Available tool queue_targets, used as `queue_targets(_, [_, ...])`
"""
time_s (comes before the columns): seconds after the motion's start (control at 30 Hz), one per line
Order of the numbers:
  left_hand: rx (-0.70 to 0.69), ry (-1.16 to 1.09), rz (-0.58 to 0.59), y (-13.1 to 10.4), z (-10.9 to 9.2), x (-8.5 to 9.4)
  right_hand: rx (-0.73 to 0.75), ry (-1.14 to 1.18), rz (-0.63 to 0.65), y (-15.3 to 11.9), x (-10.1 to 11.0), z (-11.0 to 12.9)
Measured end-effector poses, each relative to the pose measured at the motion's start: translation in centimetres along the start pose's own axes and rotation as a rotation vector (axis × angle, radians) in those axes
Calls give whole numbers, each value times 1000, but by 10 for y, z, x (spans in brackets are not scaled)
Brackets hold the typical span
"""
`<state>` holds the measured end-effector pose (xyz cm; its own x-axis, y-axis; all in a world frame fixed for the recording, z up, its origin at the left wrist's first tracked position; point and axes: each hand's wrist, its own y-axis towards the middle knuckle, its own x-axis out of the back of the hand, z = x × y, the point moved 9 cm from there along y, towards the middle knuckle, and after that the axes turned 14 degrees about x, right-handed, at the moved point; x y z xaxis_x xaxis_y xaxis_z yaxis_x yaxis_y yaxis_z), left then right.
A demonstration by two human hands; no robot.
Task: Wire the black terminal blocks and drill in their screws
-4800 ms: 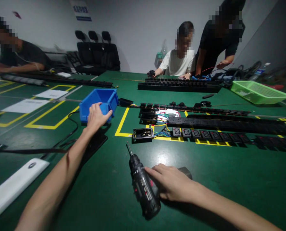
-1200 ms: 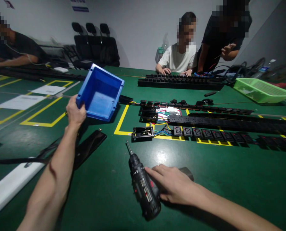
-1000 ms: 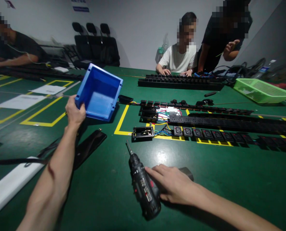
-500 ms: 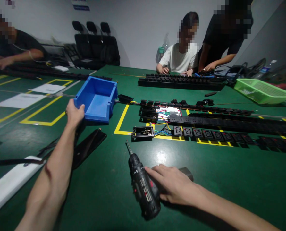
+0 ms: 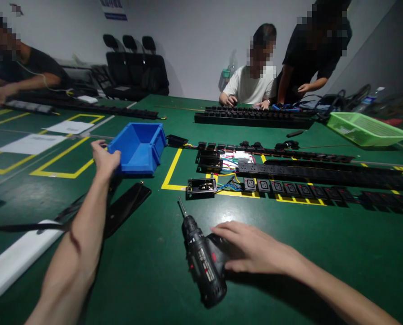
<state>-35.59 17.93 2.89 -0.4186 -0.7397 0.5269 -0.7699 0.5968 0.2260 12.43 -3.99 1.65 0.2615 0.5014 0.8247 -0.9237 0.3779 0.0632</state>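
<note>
A blue plastic bin (image 5: 142, 155) sits level on the green table, its inside bare where I can see it. My left hand (image 5: 104, 158) is at the bin's left side, thumb and fingers apart; whether the thumb still touches the wall I cannot tell. In front of me a black cordless drill (image 5: 203, 266) lies on its side, bit pointing away. My right hand (image 5: 247, 246) hovers around the drill's handle with fingers stretched and thumb apart, hiding much of the handle. Beyond the drill lies a strip of black sockets (image 5: 278, 187), wired to a small open black housing (image 5: 201, 187).
A black phone-like slab (image 5: 128, 207) and a white bar (image 5: 21, 257) lie near my left forearm. More black strips (image 5: 310, 174) stretch rightward. A green basket (image 5: 367, 128) stands at right. Papers (image 5: 32, 143) lie left. Three people work around the table.
The bin has gone from tilted to level on the table, and my left hand has loosened from its wall. My right hand has lifted slightly over the drill; the drill stays put.
</note>
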Motion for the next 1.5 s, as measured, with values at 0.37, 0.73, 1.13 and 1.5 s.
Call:
queue_targets(0.37, [-917,151,714,-245,-151,-75,-416,-568,-292,-69,98,-176])
queue_targets(0.73, [-900,363,1068,-308,-108,-123,-422,-391,-135,-73,95,-176])
queue_targets(1.13, [-916,386,1106,-311,-106,-125,-397,-412,-240,-64,98,-168])
queue_targets(1.5, [-856,363,1081,-262,-105,-121,-122,-167,-511,12,94,-153])
